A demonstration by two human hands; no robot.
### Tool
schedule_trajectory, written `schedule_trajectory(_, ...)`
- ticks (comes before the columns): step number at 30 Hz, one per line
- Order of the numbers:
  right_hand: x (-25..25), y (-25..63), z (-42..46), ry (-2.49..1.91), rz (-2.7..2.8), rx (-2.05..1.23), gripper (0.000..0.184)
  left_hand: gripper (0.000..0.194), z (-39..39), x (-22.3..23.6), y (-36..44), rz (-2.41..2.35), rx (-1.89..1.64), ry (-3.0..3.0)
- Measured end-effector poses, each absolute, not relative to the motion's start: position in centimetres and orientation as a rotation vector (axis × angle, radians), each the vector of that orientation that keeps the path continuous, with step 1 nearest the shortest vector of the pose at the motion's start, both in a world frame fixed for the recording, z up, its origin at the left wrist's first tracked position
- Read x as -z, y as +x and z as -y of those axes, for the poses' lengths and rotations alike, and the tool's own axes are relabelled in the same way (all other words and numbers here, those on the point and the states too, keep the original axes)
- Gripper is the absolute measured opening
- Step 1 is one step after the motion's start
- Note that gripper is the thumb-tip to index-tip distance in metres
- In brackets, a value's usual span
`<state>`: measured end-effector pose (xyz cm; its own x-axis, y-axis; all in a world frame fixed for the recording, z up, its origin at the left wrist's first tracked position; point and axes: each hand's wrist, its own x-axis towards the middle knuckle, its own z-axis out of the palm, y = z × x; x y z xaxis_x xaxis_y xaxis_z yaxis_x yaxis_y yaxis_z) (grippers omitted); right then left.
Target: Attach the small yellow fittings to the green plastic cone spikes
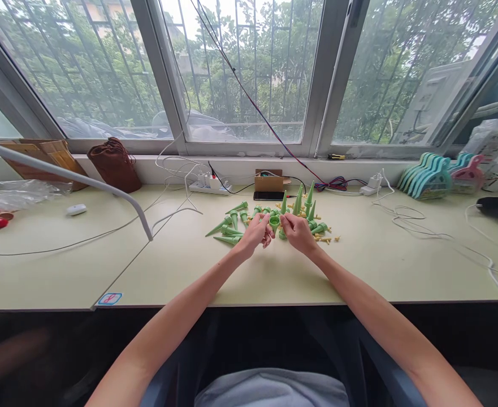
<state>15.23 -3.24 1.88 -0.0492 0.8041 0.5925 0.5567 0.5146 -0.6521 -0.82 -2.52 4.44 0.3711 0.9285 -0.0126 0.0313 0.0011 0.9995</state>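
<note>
Between my two hands is a green plastic watering spike [275, 221], its round open top facing me. My left hand [257, 233] is closed on its left side with thumb and forefinger at the rim. The fingers of my right hand [298, 232] are pinched together at its right side; whether they also hold a small part is hidden. More green spikes [227, 230] lie on their sides by my left hand. Several others [298, 200] stand point up behind my right hand. Small yellow plastic pieces [325, 239] are scattered to the right.
A phone [269, 195] lies before a small cardboard box [268, 181]. A power strip [209, 185] and loose cables [418, 217] run along the desk [181, 271]. Teal and pink hangers [427, 175] stand far right. A grey curved tube [104, 187] crosses the left side.
</note>
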Motion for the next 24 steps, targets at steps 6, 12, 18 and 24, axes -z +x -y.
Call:
schedule_trajectory(6,-2.0,15.3,3.3,-1.129,1.733,-0.351,0.046,0.031,2.7,-4.7,-0.9,-0.923,-0.877,1.325)
schedule_trajectory(12,-2.0,15.3,3.3,-1.137,1.736,-0.367,0.045,0.032,2.7,-4.8,-1.0,-0.906,-0.907,1.369)
schedule_trajectory(18,-2.0,15.3,3.3,-1.141,1.737,-0.39,0.042,0.038,2.9,-4.7,-1.1,-0.892,-0.955,1.446)
schedule_trajectory(24,-1.8,15.5,3.1,-1.126,1.737,-0.374,0.041,0.04,2.5,-3.8,-1.1,-0.865,-1.014,1.674)
